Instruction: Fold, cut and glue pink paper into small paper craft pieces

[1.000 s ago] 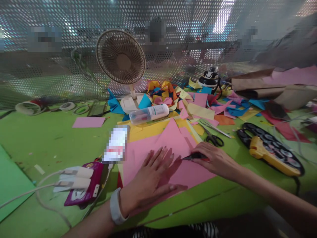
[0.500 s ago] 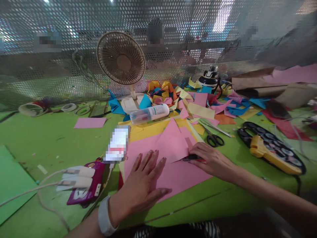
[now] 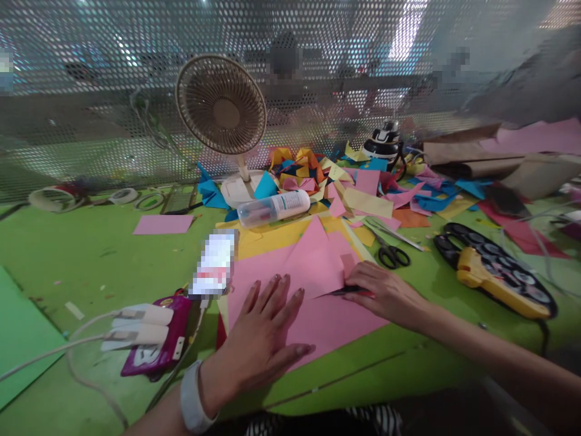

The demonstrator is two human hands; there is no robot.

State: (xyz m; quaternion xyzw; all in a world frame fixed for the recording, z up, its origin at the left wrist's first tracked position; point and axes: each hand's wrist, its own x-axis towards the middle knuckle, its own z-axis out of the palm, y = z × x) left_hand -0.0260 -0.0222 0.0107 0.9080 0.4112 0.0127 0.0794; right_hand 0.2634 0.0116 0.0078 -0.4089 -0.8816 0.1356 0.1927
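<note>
My left hand (image 3: 261, 342) lies open, flat on the pink paper (image 3: 318, 303); my right hand (image 3: 385, 293) grips a cutter (image 3: 347, 292) against it.

Pink paper sheet (image 3: 313, 315) — flat on the table, upper layer (image 3: 313, 266) folded.

Both forearms are bare, with no sleeves showing. The left hand (image 3: 261, 348) has a pale grey band (image 3: 190, 399) around its wrist, smooth and plain, with no dial visible. The right hand (image 3: 390, 293) wears nothing. At the bottom edge, black-and-white striped clothing (image 3: 327, 422) shows on the person's body.
</note>
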